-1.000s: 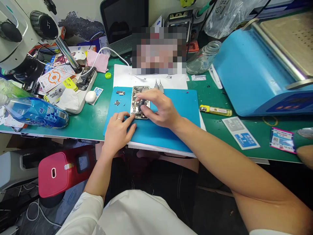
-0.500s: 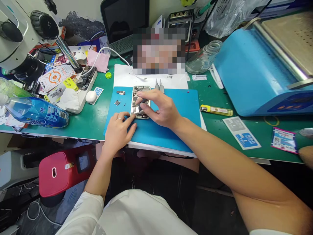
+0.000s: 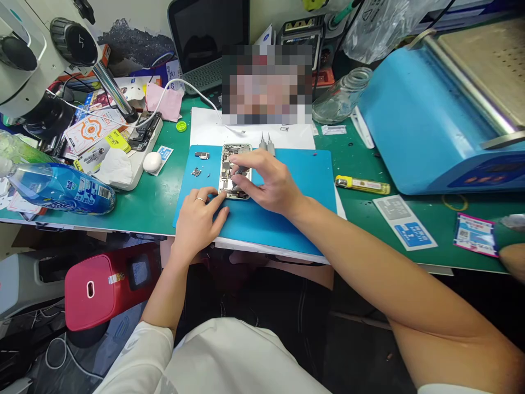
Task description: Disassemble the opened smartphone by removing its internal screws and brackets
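Observation:
An opened phone (image 3: 226, 174) lies upright on a blue mat (image 3: 295, 191), its inner parts showing. My left hand (image 3: 200, 216), with a ring on one finger, rests at the phone's lower left corner, fingers spread and a fingertip at its edge. Above the phone's right side, my right hand (image 3: 268, 183) is curled, thumb and forefinger round something small and dark that I cannot make out. Just behind its knuckles, two grey pointed tool tips (image 3: 267, 143) stick out; their lower ends are hidden. Left of the phone are a small metal part (image 3: 202, 155) and another loose piece (image 3: 196, 172).
A microscope (image 3: 45, 65), a blue bottle (image 3: 61, 187) and a phone frame on a white block (image 3: 153, 131) stand left. To the right are a yellow cutter (image 3: 363, 185), a glass jar (image 3: 342, 96) and a large blue machine (image 3: 414, 120). A white cable (image 3: 164, 98) arches behind.
My right thumb and forefinger have shifted very slightly over the phone, and the dark thing between them looks a little different. My left hand and the loose parts stay where they were.

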